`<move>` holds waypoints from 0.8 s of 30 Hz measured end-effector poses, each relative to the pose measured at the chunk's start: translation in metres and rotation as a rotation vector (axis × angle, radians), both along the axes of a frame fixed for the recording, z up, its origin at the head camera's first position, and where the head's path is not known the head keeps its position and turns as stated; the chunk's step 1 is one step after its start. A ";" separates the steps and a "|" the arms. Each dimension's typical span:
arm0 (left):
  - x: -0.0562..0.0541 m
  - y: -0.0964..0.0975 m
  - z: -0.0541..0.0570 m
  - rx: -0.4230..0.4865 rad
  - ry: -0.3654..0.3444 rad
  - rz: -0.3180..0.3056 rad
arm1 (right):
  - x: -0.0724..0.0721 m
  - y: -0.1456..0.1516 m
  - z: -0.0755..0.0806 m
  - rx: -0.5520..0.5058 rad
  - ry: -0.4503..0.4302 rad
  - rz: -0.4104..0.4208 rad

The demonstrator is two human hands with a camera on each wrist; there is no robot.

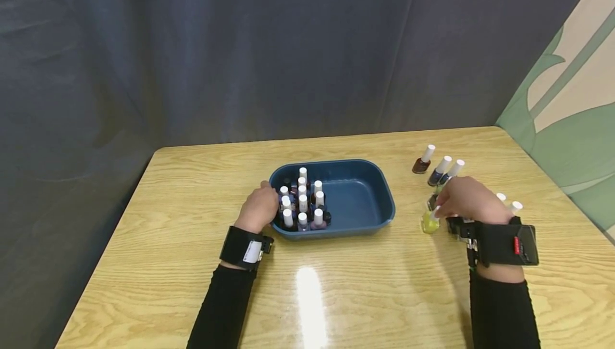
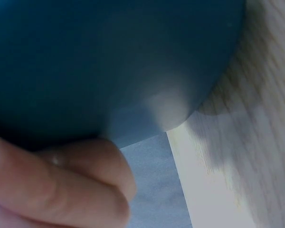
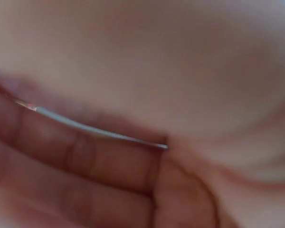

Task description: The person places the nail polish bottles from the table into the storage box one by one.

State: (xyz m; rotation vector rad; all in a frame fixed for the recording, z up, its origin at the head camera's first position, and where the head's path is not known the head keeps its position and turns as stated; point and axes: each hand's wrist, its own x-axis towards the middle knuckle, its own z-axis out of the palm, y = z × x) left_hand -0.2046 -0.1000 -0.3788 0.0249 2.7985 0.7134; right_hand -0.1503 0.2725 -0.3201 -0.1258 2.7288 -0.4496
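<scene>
A blue tray point(image 1: 357, 199) stands on the table, its left half filled with several white-capped nail polish bottles point(image 1: 302, 203). My left hand point(image 1: 259, 207) grips the tray's left end at the rim; in the left wrist view its curled fingers point(image 2: 80, 183) lie against the tray wall point(image 2: 147, 66). To the tray's right, my right hand point(image 1: 468, 199) pinches the white cap of a yellow nail polish bottle point(image 1: 430, 223), which leans slightly with its base at or near the tabletop. The palm fills the right wrist view, so the bottle is hidden there.
Beyond my right hand stand a dark brown nail polish bottle point(image 1: 421, 165) and two dark blue ones, one being this bottle point(image 1: 436, 177). More bottles are partly hidden under the hand, with white caps point(image 1: 515, 207) showing on its right. A dark curtain point(image 1: 288, 55) hangs behind the table.
</scene>
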 end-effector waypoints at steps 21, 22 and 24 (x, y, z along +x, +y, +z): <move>0.002 0.001 0.002 -0.006 -0.013 0.005 | 0.017 -0.029 0.025 -0.103 0.681 -0.154; 0.002 0.001 0.003 -0.007 -0.012 0.005 | 0.018 -0.034 0.026 -0.128 0.711 -0.177; 0.002 0.001 0.003 -0.013 -0.008 -0.001 | 0.019 -0.045 0.028 -0.175 0.758 -0.203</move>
